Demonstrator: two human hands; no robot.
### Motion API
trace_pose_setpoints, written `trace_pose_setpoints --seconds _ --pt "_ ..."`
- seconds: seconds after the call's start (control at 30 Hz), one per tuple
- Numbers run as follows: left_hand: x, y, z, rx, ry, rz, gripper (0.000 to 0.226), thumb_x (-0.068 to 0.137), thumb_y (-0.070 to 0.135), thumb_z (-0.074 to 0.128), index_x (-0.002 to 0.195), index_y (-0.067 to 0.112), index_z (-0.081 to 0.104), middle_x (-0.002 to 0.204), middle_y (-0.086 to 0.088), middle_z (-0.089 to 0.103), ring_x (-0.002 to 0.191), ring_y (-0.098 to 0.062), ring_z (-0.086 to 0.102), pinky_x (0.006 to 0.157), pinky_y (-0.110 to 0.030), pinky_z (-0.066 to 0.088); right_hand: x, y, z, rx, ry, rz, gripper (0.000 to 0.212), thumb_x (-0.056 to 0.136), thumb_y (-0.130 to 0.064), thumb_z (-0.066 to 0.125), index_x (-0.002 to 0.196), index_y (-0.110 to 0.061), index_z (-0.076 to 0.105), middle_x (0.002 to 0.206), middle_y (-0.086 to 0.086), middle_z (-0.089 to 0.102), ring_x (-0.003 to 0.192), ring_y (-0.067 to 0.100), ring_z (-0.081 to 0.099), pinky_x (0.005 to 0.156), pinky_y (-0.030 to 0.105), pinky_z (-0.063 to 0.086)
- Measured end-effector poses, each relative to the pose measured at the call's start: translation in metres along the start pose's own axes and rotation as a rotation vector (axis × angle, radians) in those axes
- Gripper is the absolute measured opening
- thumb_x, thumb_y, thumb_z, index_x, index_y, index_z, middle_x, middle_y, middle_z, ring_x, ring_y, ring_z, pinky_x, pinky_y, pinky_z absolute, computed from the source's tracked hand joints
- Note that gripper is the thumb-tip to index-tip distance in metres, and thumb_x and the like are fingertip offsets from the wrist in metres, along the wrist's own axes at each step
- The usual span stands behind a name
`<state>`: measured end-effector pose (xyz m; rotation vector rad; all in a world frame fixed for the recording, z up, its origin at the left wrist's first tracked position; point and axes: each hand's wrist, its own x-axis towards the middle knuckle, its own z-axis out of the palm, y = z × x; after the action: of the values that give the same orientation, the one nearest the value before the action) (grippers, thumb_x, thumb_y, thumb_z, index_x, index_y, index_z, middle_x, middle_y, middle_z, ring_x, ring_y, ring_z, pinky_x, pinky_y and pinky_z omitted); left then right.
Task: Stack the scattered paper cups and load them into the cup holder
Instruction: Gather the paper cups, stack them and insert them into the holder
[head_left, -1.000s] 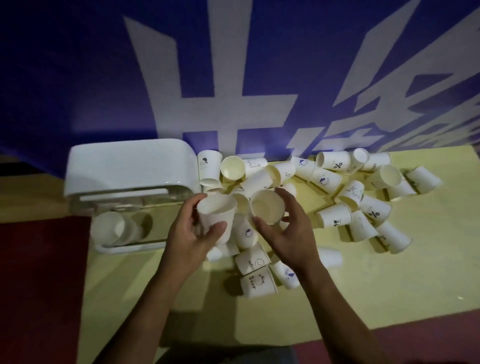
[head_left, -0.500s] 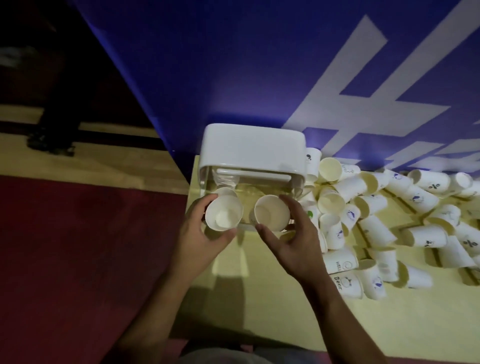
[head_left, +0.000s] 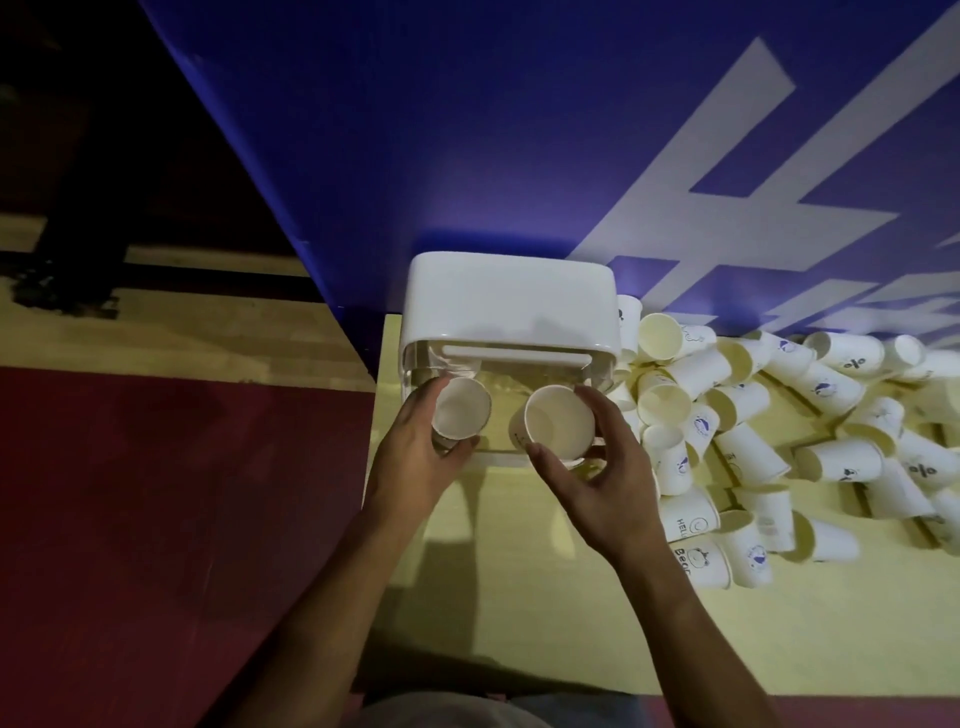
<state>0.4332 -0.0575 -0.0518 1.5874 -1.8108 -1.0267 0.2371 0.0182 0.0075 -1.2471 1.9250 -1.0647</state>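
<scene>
Left hand (head_left: 415, 457) is curled round one paper cup (head_left: 461, 414), its mouth facing the camera, right at the clear front of the white cup holder (head_left: 509, 306). Right hand (head_left: 597, 488) grips a second cup (head_left: 558, 423) just beside it, thumb on the near side and fingers on the far side. Loads of loose cups (head_left: 753, 415) lie tipped over in a heap just right of the holder on the yellow bench (head_left: 519, 597). Blue banner (head_left: 467, 130) with white lettering stands right behind it all.
</scene>
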Motion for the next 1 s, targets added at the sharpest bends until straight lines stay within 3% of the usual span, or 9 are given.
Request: trace_pose_setpoints --seconds 0.27,0.43,0.5,0.6,0.7,0.77,0.83,0.93,1.0 --pt "0.006 -0.005 0.007 0.051 -0.028 -0.129 0.071 0.08 0.05 0.082 0.142 0.04 0.048 0.133 0.01 0.065 0.113 -0.018 0.065 0.088 -0.039 0.058 0.003 0.0 0.009 0.005 -0.015 -0.017 0.063 0.079 -0.04 0.085 0.133 -0.033 0.053 0.121 -0.037 0.056 0.109 -0.001 0.06 0.084 0.021 0.053" --pt "0.009 -0.008 0.009 0.065 -0.076 -0.144 0.073 0.078 0.038 0.085 0.141 0.029 0.051 0.131 -0.002 0.068 0.115 -0.021 0.066 0.086 -0.03 0.057 0.008 -0.016 0.027 0.02 -0.026 -0.115 0.07 0.08 -0.039 0.085 0.139 -0.019 0.053 0.13 -0.012 0.063 0.118 0.01 0.061 0.092 0.028 0.054" --pt "0.006 -0.008 0.003 -0.059 -0.115 -0.145 0.067 0.076 0.031 0.082 0.137 0.028 0.055 0.131 -0.005 0.066 0.112 -0.015 0.064 0.083 -0.025 0.052 0.012 -0.023 0.039 0.016 -0.067 -0.139 0.073 0.08 -0.041 0.085 0.141 -0.02 0.051 0.133 -0.011 0.062 0.121 0.01 0.06 0.093 0.032 0.054" --pt "-0.001 -0.016 -0.006 -0.089 -0.115 -0.154 0.075 0.081 0.026 0.079 0.147 0.034 0.042 0.129 0.014 0.065 0.11 0.002 0.062 0.089 -0.023 0.053 0.016 -0.02 0.055 -0.046 -0.136 -0.173 0.075 0.082 -0.045 0.083 0.144 -0.023 0.048 0.138 -0.012 0.059 0.126 0.008 0.057 0.096 0.036 0.054" --pt "-0.008 -0.021 -0.013 -0.198 -0.111 -0.23 0.068 0.089 0.018 0.072 0.149 0.034 0.043 0.127 0.021 0.064 0.109 0.015 0.058 0.086 -0.007 0.047 0.019 -0.014 0.067 -0.116 -0.159 -0.193 0.076 0.081 -0.048 0.082 0.145 -0.023 0.048 0.139 -0.009 0.059 0.125 0.007 0.056 0.101 0.02 0.047" --pt "-0.008 -0.023 -0.014 -0.329 -0.059 -0.273 0.053 0.096 0.029 0.063 0.146 0.034 0.049 0.134 0.018 0.063 0.121 0.007 0.057 0.101 -0.02 0.048 0.021 -0.008 0.075 -0.167 -0.161 -0.205 0.076 0.082 -0.049 0.081 0.145 -0.02 0.05 0.138 -0.006 0.06 0.124 0.007 0.053 0.101 0.008 0.037" --pt "-0.005 -0.02 -0.015 -0.38 -0.004 -0.299 0.037 0.106 0.03 0.05 0.142 0.031 0.056 0.137 0.014 0.063 0.128 -0.002 0.056 0.108 -0.03 0.046 0.024 -0.001 0.084 -0.21 -0.171 -0.2 0.077 0.083 -0.05 0.08 0.146 -0.018 0.049 0.138 -0.002 0.061 0.125 0.01 0.05 0.102 0.017 0.04" --pt "0.0 -0.014 -0.013 -0.351 -0.033 -0.313 0.032 0.109 0.031 0.044 0.136 0.03 0.061 0.116 0.019 0.07 0.111 0.006 0.063 0.091 -0.015 0.049 0.03 0.011 0.095 -0.25 -0.192 -0.176 0.078 0.087 -0.054 0.074 0.15 -0.018 0.045 0.143 -0.001 0.058 0.131 0.013 0.047 0.105 0.031 0.044" --pt "0.005 -0.015 -0.01 -0.266 -0.073 -0.298 0.033 0.108 0.034 0.045 0.138 0.035 0.058 0.112 0.017 0.072 0.105 0.004 0.066 0.088 -0.019 0.051 0.032 0.014 0.098 -0.244 -0.222 -0.127 0.079 0.089 -0.058 0.069 0.154 -0.022 0.04 0.149 -0.002 0.053 0.136 0.016 0.046 0.109 0.034 0.043"
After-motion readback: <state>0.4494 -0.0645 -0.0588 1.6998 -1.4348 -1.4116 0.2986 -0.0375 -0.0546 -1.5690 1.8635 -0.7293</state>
